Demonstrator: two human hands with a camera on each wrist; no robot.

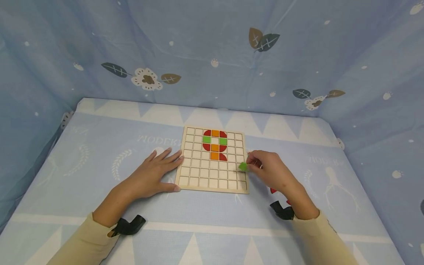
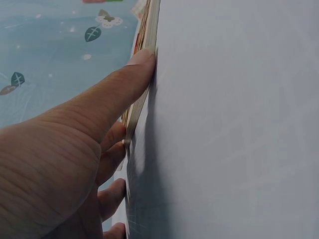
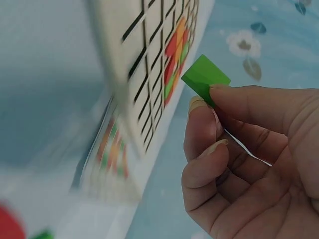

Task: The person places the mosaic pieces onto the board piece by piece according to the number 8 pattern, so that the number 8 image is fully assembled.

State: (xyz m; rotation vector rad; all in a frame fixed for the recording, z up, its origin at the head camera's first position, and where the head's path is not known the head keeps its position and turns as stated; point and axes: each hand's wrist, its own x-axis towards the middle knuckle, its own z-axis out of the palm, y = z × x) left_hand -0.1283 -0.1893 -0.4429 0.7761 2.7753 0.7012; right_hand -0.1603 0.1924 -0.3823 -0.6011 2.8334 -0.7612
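Observation:
A square wooden grid board (image 1: 213,190) lies on the table, with red, orange and green tiles (image 1: 215,148) set in its upper middle cells. My left hand (image 1: 149,178) lies flat at the board's left side, fingers spread and fingertips on its edge. In the left wrist view, the thumb (image 2: 117,84) touches the board's side. My right hand (image 1: 273,171) pinches a green tile (image 3: 205,77) between thumb and index finger, over the board's right edge. The tile shows as a flat green square corner in the right wrist view.
Red pieces (image 1: 273,190) lie on the table, partly hidden below the right wrist. Black bands (image 1: 130,225) are strapped to both wrists. A pale item with a blurred coloured pattern (image 3: 112,154) shows beyond the board. Blue patterned cloth (image 1: 212,55) stands behind the table and at both sides.

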